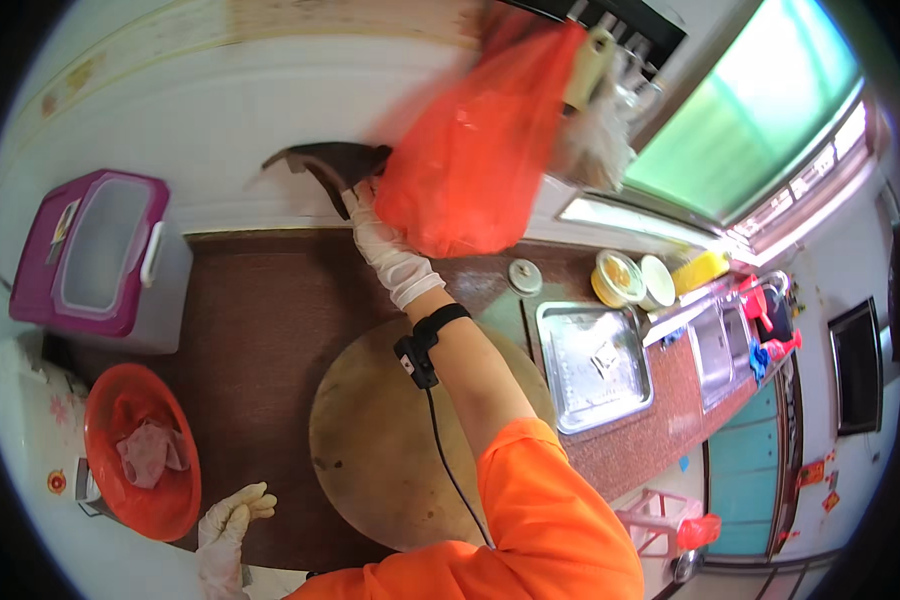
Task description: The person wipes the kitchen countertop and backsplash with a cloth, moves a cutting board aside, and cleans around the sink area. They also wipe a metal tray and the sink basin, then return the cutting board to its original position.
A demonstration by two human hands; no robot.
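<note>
My right hand (382, 247), in a thin white glove, reaches forward to the white wall. Its fingertips meet a dark, curved object (330, 161), whose exact kind I cannot make out. A hanging red plastic bag (472, 150), blurred along its left edge, hides part of the fingers, so their grip is unclear. Beneath my right forearm lies a large round wooden chopping board (375, 435). My left hand (232, 525), also gloved, hovers at the counter's near edge with nothing in it, fingers loosely bent. Close to it is a red plastic basin (97, 465) with a crumpled pale cloth (150, 450) inside.
A lidded bin with a purple rim (26, 292) stands at the back left. On the right are a metal tray (570, 405), a small lid (525, 277), bowls (656, 281) and a steel sink (709, 352). Utensils (592, 60) hang from a black rack (656, 37). A pink stool (649, 517) stands below.
</note>
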